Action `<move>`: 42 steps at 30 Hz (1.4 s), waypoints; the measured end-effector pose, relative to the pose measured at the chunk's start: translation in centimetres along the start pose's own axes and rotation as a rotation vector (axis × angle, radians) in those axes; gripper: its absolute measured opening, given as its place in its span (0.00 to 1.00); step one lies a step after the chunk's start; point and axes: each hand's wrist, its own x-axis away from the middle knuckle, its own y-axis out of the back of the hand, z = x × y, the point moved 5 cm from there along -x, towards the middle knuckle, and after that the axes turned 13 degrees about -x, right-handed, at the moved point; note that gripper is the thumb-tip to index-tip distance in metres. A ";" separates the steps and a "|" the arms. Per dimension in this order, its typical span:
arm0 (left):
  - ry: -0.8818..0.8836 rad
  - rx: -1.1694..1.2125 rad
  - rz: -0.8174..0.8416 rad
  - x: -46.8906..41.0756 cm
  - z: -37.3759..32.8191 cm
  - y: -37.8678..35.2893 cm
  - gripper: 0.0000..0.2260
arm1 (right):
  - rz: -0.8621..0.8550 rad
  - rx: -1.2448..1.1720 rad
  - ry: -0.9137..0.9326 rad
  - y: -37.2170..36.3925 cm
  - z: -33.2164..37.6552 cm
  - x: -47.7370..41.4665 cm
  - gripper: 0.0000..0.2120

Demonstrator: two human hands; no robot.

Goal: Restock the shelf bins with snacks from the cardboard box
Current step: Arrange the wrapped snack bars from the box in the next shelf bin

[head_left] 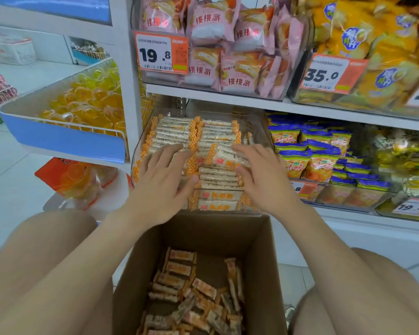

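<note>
A clear shelf bin (140, 151) on the lower shelf holds rows of orange-and-white wrapped snack bars (213, 131). My left hand (162, 180) lies flat on the left rows with straight fingers. My right hand (259, 175) rests on the right rows, fingers and thumb loosely around a tilted bar (224, 157). Below, between my knees, an open cardboard box (264, 262) holds several loose bars (194, 291) of the same kind.
Pink cake packs (215, 44) and yellow packs (363, 52) fill bins on the shelf above. Blue-and-yellow snack bags (319, 155) sit in the bin to the right. A blue-fronted tray of orange jellies (87, 102) juts out at left.
</note>
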 end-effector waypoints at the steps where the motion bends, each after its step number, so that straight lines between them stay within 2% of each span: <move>1: 0.039 -0.029 0.044 -0.4 0.3 -0.6 0.26 | 0.050 0.067 -0.008 -0.6 -0.4 -0.9 0.21; 4: 0.076 -0.113 0.123 -1.4 0.4 -1.8 0.28 | 0.206 0.035 0.025 -3.3 -0.8 -2.7 0.22; 7: 0.061 -0.171 0.166 -1.5 0.3 -2.0 0.29 | 0.124 -0.067 0.078 -4.3 -0.6 -3.5 0.20; 9: 0.049 -0.193 0.205 -1.4 0.4 -2.3 0.31 | 0.047 -0.044 0.063 -4.7 -0.6 -3.6 0.20; 13: 0.011 -0.250 0.280 -1.4 0.7 -3.0 0.35 | 0.136 0.105 0.061 -6.5 -0.1 -2.9 0.28; 15: 0.011 -0.239 0.291 -1.5 0.8 -3.0 0.35 | 0.106 0.179 0.064 -6.2 0.0 -2.8 0.27; 18: 0.015 -0.238 0.272 -1.5 1.0 -3.0 0.34 | 0.051 0.231 0.051 -5.3 -0.5 -3.1 0.27; 23: 0.031 -0.272 0.194 -1.7 0.6 -2.6 0.34 | 0.125 0.159 0.081 -6.4 -0.6 -3.1 0.30; 26: 0.031 -0.260 0.141 -2.0 0.2 -1.9 0.33 | 0.158 0.045 0.068 -5.6 -0.8 -3.0 0.29; 28: 0.031 -0.238 0.105 -2.1 -0.1 -1.5 0.33 | 0.111 -0.057 0.074 -4.5 -0.5 -2.6 0.27; 32: -0.011 -0.174 -0.063 -1.5 -1.3 -0.2 0.26 | -0.071 -0.079 0.117 -2.4 0.8 -1.3 0.22; 34: -0.070 -0.089 -0.185 -0.5 -2.4 1.1 0.17 | -0.165 -0.141 0.134 -1.1 1.7 -0.1 0.17; 36: -0.139 0.022 -0.230 1.2 -3.8 1.9 0.06 | -0.198 -0.260 0.142 0.2 2.8 1.7 0.12; 38: -0.202 0.115 -0.103 3.1 -5.1 0.7 0.03 | -0.082 -0.372 0.070 0.3 3.3 3.6 0.10; 42: -0.257 0.062 0.509 6.5 -6.0 -7.7 0.05 | 0.530 -0.223 -0.154 -3.9 1.9 7.6 0.12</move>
